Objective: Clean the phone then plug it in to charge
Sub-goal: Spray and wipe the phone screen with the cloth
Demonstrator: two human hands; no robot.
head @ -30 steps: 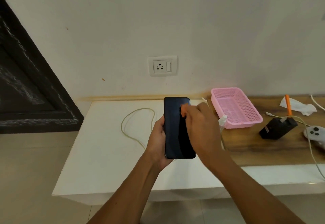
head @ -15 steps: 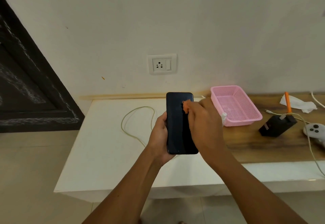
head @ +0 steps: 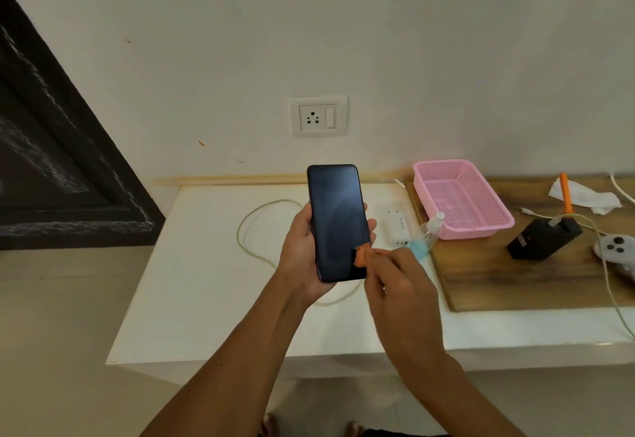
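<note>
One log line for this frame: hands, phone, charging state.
left hand: holds black phone upright | right hand: small orange wipe on screen's lower corner | phone: unplugged

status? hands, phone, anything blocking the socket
Left hand grip shut on phone, screen up. Right hand pinching orange wipe at screen's lower right corner. Wall socket unobstructed; white charger not yet plugged.

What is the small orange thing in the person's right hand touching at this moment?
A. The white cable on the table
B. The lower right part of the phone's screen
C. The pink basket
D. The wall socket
B: the right hand presses the orange wipe against the lower right of the dark screen of the phone, which the left hand holds.
</note>
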